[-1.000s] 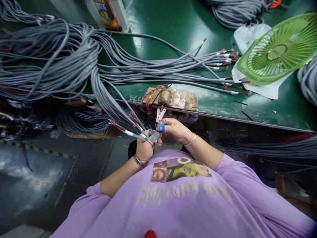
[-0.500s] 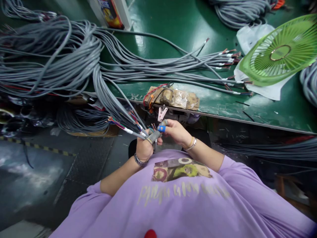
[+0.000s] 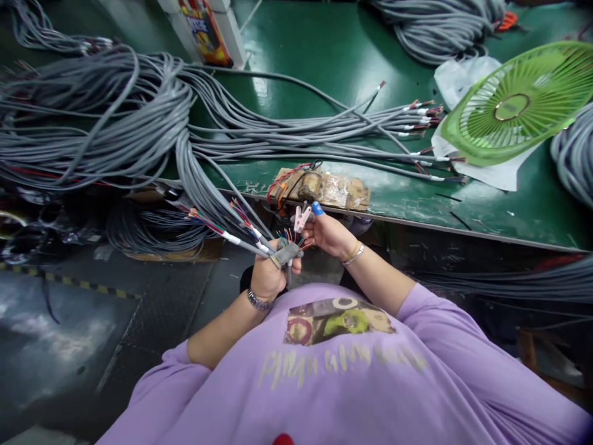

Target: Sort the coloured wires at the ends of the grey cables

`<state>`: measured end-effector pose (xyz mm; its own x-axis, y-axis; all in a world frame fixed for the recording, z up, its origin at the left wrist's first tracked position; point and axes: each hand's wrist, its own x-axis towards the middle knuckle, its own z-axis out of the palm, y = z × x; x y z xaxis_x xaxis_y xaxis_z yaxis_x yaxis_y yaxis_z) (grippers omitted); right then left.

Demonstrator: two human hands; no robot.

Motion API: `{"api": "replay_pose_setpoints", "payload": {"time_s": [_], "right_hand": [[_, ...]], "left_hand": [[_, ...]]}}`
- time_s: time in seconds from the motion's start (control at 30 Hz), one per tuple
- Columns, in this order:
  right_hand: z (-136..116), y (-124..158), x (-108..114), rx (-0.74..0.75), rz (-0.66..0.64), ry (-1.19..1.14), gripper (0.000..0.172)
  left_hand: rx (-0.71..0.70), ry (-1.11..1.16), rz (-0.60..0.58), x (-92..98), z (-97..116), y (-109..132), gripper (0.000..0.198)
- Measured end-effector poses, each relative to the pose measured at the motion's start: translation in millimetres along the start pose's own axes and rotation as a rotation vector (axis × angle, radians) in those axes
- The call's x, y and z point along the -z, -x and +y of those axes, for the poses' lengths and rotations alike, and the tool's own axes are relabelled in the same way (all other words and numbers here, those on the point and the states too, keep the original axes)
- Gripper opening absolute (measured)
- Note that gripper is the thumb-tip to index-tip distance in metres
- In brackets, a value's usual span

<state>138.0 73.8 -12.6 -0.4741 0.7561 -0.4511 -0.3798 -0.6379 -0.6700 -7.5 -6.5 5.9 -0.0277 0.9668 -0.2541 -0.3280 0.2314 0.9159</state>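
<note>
My left hand is closed around the end of a grey cable, its thumb covered in a grey wrap. Thin coloured wires fan out of the cable end above that thumb. Close by on the right, my right hand has its blue-taped thumb raised away from the fingers. Its fingertips are beside the wire ends; whether they touch is unclear. A pink clothespin shows just above the wires, near the table edge. More stripped cable ends lie to the left of my hands.
A large bundle of grey cables covers the left of the green table. Several cable ends reach right toward a green fan. A taped cardboard block sits at the front edge. Another cable coil lies at the back right.
My right hand has let go of the wires, its thumb lifting up and away from the fingers. More of the fanned wires shows now. My left hand keeps its hold on the cable.
</note>
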Motion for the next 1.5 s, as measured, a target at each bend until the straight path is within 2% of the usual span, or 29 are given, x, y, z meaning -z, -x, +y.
{"api": "replay_pose_setpoints", "payload": {"time_s": [0.2,0.6,0.83,1.23,1.5], "right_hand": [[5,-6,-10,0.148,-0.038,-0.041,0.061],[9,-4,-21,0.271,0.093,-0.1,0.056],[13,-5,-20,0.283,0.099,-0.104,0.057],[12,-5,-22,0.273,0.119,-0.101,0.057],[14,-4,-20,0.182,0.079,-0.16,0.056]], "left_hand": [[0.041,-0.028,-0.018,-5.5,2,-12,0.028],[0.041,-0.015,-0.039,-2.2,-8,-14,0.023],[0.068,-0.076,-0.007,-3.2,-5,-11,0.028],[0.059,-0.091,-0.017,-3.8,-6,-15,0.028],[0.032,-0.087,-0.005,1.3,-7,-10,0.027]]}}
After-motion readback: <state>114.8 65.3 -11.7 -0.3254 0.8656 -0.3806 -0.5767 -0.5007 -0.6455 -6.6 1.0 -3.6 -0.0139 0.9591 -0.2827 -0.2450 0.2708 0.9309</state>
